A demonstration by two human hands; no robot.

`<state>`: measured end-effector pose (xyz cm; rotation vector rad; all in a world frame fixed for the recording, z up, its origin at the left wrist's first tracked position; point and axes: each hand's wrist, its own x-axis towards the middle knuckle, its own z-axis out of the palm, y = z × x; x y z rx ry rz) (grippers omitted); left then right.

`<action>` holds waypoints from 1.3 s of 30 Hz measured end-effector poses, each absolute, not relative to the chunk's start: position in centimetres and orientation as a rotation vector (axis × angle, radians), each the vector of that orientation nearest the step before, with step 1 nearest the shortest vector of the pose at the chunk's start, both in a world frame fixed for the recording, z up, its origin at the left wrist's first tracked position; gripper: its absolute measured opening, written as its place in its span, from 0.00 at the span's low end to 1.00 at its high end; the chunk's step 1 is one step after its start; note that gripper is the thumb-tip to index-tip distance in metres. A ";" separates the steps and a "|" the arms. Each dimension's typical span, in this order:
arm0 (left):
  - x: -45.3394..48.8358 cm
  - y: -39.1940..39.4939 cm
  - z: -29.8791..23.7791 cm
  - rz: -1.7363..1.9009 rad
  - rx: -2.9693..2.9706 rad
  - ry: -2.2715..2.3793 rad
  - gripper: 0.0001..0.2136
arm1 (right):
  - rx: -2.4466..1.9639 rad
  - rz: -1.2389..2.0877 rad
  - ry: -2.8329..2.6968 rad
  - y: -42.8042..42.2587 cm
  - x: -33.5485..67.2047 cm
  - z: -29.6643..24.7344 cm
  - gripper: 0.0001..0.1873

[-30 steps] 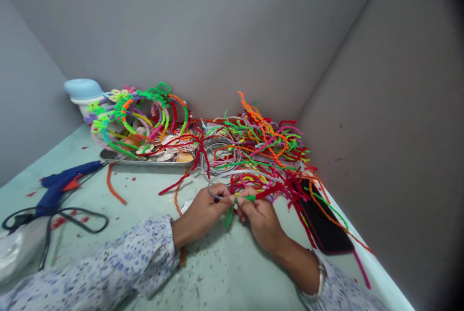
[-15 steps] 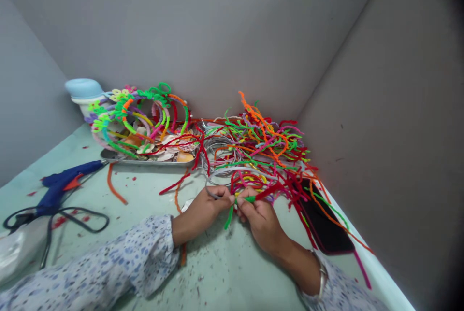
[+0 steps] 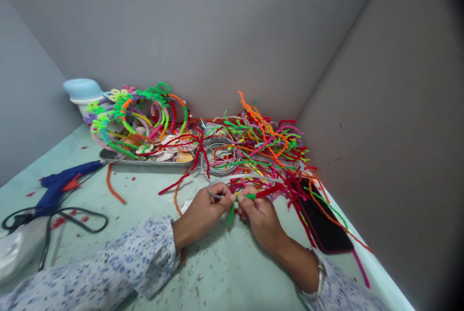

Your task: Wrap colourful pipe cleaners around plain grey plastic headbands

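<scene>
Near the table's middle my left hand (image 3: 205, 212) is closed in a pinch on the bare grey part of a thin wire hoop (image 3: 250, 176). The hoop arcs up behind both hands. Close beside it, my right hand (image 3: 264, 219) pinches a green pipe cleaner (image 3: 251, 197) wrapped round the hoop. A loose green end hangs down between the hands. To the right of the green, a red pipe cleaner (image 3: 268, 190) covers the hoop. The fingertips hide the spot where green meets bare wire.
Behind lie coils of grey wire (image 3: 221, 159) and a tangled pile of pipe cleaners (image 3: 268, 137). A metal tray (image 3: 152, 162) holds shells, with decorated hoops (image 3: 145, 108) above. Leftward are a blue glue gun (image 3: 54, 195) and a blue-lidded bottle (image 3: 84, 90); rightward, a phone (image 3: 326, 224).
The loose green end has swung slightly to the right and the hoop's arc has shifted a little. Both hands keep their pinch at nearly the same spot.
</scene>
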<state>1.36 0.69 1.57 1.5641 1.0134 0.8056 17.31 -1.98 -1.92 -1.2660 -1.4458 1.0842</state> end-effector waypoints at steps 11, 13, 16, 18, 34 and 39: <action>1.6 0.7 1.9 0.804 1.388 0.930 0.09 | -1.249 1.111 -1.458 -2.2 17.3 -1.9 0.12; 1.7 0.8 1.9 0.802 1.343 0.909 0.08 | -1.230 1.141 -1.440 -2.2 17.3 -1.9 0.11; 1.6 0.8 2.0 0.779 1.286 0.874 0.07 | -1.179 1.189 -1.413 -2.3 17.2 -1.8 0.12; 1.6 0.7 2.1 0.757 1.260 0.852 0.07 | -1.158 1.201 -1.406 -2.3 17.1 -1.8 0.12; 1.2 0.7 1.9 0.823 1.522 0.932 0.14 | -1.233 1.129 -1.430 -2.2 17.2 -1.7 0.13; 1.4 0.8 2.0 0.781 1.474 0.885 0.15 | -1.224 1.139 -1.445 -2.2 17.2 -1.6 0.12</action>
